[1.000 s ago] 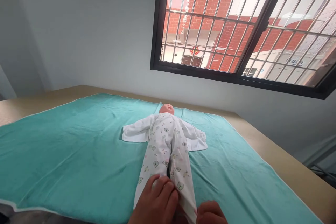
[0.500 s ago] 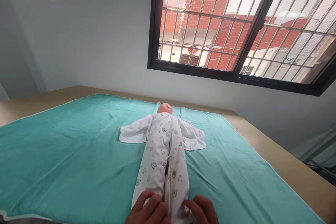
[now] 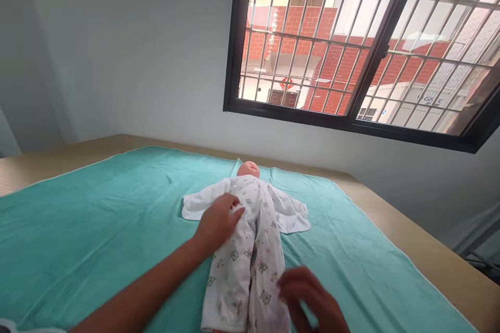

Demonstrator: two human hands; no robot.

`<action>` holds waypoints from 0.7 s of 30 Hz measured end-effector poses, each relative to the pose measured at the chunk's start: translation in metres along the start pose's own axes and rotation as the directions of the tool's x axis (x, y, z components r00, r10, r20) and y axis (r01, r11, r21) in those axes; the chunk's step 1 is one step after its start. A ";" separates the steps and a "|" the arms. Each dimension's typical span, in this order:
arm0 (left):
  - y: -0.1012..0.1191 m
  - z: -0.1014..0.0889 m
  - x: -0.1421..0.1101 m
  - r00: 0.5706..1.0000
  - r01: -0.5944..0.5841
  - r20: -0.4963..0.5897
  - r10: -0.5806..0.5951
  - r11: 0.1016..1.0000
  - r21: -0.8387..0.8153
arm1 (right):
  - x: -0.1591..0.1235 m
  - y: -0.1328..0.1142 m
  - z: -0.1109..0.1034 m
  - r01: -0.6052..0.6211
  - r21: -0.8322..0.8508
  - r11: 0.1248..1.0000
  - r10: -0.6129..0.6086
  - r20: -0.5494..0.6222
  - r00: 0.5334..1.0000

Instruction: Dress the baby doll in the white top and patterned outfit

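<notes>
A baby doll lies on its back, dressed in a white patterned romper with wide plain sleeves spread to both sides. My left hand reaches over the romper's left side at waist height. Its thumb and index finger are apart, with nothing seen between them; whether it touches the cloth I cannot tell. Beside the lower right leg of the romper is my right hand, slightly blurred. Its fingers are bent and parted from the thumb, holding nothing.
A turquoise blanket with a pale edge lies under the doll. It covers most of a light wooden table. Behind stand a grey wall and a barred window with a dark frame.
Both hands have left the romper's leg ends. My left hand has moved up and forward to the waist; my right has shifted slightly right and up. The view has tilted a little upward.
</notes>
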State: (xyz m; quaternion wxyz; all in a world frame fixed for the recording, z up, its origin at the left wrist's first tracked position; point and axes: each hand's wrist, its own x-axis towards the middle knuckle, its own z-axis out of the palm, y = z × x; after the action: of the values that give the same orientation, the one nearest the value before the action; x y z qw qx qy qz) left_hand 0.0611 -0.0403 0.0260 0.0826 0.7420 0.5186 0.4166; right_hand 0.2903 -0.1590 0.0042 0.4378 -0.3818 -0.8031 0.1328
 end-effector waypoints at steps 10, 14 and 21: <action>-0.050 0.047 0.024 0.978 0.183 -0.045 -0.205 0.939 -0.291 | 0.218 0.110 0.024 -0.272 -0.250 0.929 0.307 0.114 0.945; -0.056 0.039 0.025 0.972 0.229 0.111 -0.206 0.935 -0.272 | 0.269 0.131 0.048 -0.236 -0.358 0.903 0.350 0.298 0.888; -0.057 0.035 0.030 0.978 0.189 0.133 -0.161 0.953 -0.238 | 0.317 0.143 0.051 -0.073 -0.457 0.887 0.363 0.589 0.722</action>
State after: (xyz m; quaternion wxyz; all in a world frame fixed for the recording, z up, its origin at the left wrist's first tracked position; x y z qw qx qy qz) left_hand 0.0498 0.0214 -0.0119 0.2408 0.6989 0.5205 0.4273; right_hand 0.2171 0.1745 0.0868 0.0183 -0.4852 -0.8625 0.1424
